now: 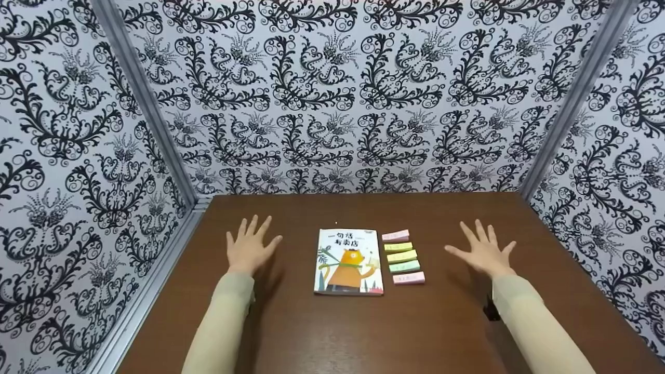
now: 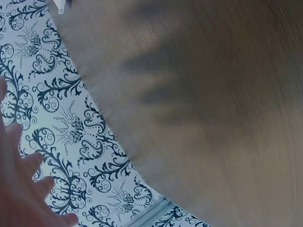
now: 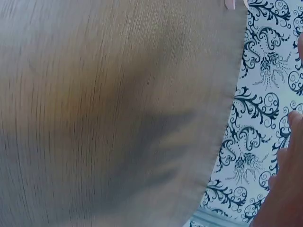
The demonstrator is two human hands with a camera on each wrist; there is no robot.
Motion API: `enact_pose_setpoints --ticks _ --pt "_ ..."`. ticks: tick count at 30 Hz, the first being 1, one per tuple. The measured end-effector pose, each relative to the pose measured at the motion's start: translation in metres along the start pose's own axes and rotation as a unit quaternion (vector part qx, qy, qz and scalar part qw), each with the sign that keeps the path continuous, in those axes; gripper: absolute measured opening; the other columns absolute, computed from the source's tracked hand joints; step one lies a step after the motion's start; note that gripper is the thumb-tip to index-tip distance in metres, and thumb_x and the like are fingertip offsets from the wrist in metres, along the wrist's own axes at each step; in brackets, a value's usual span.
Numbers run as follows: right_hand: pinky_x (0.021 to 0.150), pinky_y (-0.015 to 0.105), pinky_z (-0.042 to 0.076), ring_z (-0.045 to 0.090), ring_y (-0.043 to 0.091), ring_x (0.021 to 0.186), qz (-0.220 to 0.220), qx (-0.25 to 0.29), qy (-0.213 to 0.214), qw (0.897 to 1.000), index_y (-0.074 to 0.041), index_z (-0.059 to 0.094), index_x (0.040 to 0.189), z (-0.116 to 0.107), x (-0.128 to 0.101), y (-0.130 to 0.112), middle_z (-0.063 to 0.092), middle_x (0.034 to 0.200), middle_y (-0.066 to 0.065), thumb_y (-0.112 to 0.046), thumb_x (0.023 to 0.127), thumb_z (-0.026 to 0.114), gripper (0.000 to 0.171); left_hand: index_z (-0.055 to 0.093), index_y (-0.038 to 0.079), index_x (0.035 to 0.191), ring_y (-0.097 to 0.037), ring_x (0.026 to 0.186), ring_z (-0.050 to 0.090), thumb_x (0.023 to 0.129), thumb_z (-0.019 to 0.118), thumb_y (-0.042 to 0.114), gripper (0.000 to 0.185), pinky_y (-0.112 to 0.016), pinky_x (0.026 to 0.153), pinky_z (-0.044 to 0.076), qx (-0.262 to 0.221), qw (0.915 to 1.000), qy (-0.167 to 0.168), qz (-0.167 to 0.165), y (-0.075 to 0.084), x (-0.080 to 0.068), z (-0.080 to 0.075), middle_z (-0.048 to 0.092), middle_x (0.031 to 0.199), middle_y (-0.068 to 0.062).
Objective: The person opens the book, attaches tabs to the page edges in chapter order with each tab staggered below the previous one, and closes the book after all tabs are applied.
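Near the middle of the table lies a picture book (image 1: pixel 349 262), its white cover showing an orange bear and dark lettering. A column of several small paper strips, or sticky-note pads, runs along its right side: pink (image 1: pixel 396 236), yellow (image 1: pixel 398 246), green (image 1: pixel 404 266) and pink again (image 1: pixel 409 278). My left hand (image 1: pixel 250 249) is spread, palm down, over the table left of the book, holding nothing. On the other side my right hand (image 1: pixel 484 251) has its fingers spread too, to the right of the strips. Each hand casts a shadow on the wood in its wrist view.
The brown wooden table (image 1: pixel 332 332) ends at a back wall (image 1: pixel 322 104) in black-and-white scroll wallpaper. Similar panels stand at left and right, joined by grey metal posts (image 1: pixel 145 98). A small black object (image 1: pixel 491 308) sits under the right wrist.
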State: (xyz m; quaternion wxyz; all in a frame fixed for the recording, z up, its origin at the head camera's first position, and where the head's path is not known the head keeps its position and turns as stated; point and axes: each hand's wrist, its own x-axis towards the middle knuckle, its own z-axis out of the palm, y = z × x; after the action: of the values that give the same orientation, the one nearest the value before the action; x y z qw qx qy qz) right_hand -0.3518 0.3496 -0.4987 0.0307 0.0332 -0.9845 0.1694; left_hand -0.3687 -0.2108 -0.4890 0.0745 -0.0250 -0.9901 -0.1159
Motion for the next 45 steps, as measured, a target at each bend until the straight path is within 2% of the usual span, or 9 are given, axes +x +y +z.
enact_pose_setpoints --ticks 3,8,11,17,23,29,34,39,45 --pt "0.085 0.078 -0.022 -0.008 0.052 0.140 -0.013 0.005 0.004 1.000 -0.017 0.013 0.157 0.005 0.001 -0.008 -0.002 0.158 0.025 -0.076 0.084 0.044 0.099 0.023 0.032 0.155 -0.033 0.146 0.009 0.092 0.033 0.070 0.074 -0.064 0.111 -0.001 -0.001 0.9996 0.020 0.018 0.010 0.000 0.002 0.018 0.160 -0.007" --pt "0.094 0.078 -0.011 -0.004 0.051 0.141 -0.045 0.029 0.014 0.998 -0.016 0.017 0.156 0.015 0.000 -0.027 -0.001 0.159 0.022 -0.073 0.083 0.051 0.099 0.026 0.031 0.154 -0.031 0.146 0.013 0.092 0.034 0.071 0.074 -0.060 0.112 0.005 -0.001 0.9971 0.038 0.066 0.031 0.000 0.013 0.021 0.159 -0.004" --pt "0.099 0.076 -0.006 -0.001 0.049 0.142 -0.071 0.034 0.019 0.997 -0.015 0.021 0.155 0.025 -0.003 -0.041 0.001 0.160 0.020 -0.071 0.082 0.055 0.099 0.028 0.031 0.153 -0.028 0.146 0.013 0.092 0.035 0.070 0.073 -0.058 0.113 0.006 0.000 0.9952 0.032 0.092 0.047 -0.001 0.022 0.021 0.158 -0.003" --pt "0.103 0.074 0.006 0.010 0.044 0.143 -0.129 0.018 0.033 0.991 -0.013 0.031 0.152 0.047 -0.009 -0.070 0.014 0.159 0.015 -0.059 0.080 0.068 0.093 0.033 0.029 0.152 -0.029 0.145 0.020 0.093 0.046 0.062 0.069 -0.058 0.113 0.011 -0.002 0.9901 0.022 0.139 0.077 -0.005 0.039 0.025 0.157 -0.003" --pt "0.103 0.073 0.013 0.015 0.043 0.143 -0.153 0.029 0.005 0.988 -0.007 0.039 0.148 0.064 -0.015 -0.096 0.024 0.157 0.014 -0.052 0.081 0.071 0.087 0.037 0.022 0.151 -0.029 0.143 0.025 0.094 0.050 0.056 0.068 -0.060 0.112 0.015 -0.016 0.9866 -0.002 0.162 0.095 -0.008 0.053 0.030 0.156 -0.004" --pt "0.104 0.071 0.018 0.022 0.044 0.141 -0.153 0.045 -0.018 0.987 -0.002 0.048 0.141 0.077 -0.019 -0.113 0.036 0.152 0.017 -0.050 0.081 0.073 0.081 0.037 0.014 0.150 -0.027 0.143 0.027 0.098 0.042 0.053 0.066 -0.059 0.112 0.017 -0.018 0.9849 -0.051 0.165 0.102 -0.013 0.070 0.035 0.154 -0.004" --pt "0.104 0.069 0.021 0.027 0.043 0.139 -0.171 0.043 -0.032 0.984 -0.002 0.050 0.140 0.087 -0.020 -0.124 0.041 0.149 0.016 -0.055 0.078 0.073 0.085 0.036 0.013 0.151 -0.026 0.142 0.028 0.098 0.041 0.055 0.067 -0.058 0.112 0.019 -0.016 0.9841 -0.088 0.153 0.101 -0.016 0.084 0.037 0.152 -0.006" --pt "0.105 0.067 0.020 0.027 0.042 0.139 -0.178 0.053 -0.048 0.981 0.000 0.049 0.140 0.090 -0.021 -0.131 0.045 0.145 0.018 -0.057 0.075 0.075 0.090 0.035 0.011 0.151 -0.025 0.142 0.029 0.098 0.038 0.057 0.070 -0.054 0.112 0.021 -0.017 0.9853 -0.104 0.134 0.098 -0.014 0.092 0.037 0.152 -0.008" --pt "0.104 0.069 0.020 0.028 0.042 0.139 -0.184 0.046 -0.048 0.981 -0.001 0.050 0.139 0.089 -0.022 -0.132 0.047 0.143 0.019 -0.057 0.073 0.076 0.091 0.033 0.007 0.151 -0.026 0.143 0.027 0.098 0.036 0.058 0.073 -0.052 0.114 0.019 -0.014 0.9847 -0.122 0.124 0.101 -0.011 0.093 0.034 0.154 -0.009"
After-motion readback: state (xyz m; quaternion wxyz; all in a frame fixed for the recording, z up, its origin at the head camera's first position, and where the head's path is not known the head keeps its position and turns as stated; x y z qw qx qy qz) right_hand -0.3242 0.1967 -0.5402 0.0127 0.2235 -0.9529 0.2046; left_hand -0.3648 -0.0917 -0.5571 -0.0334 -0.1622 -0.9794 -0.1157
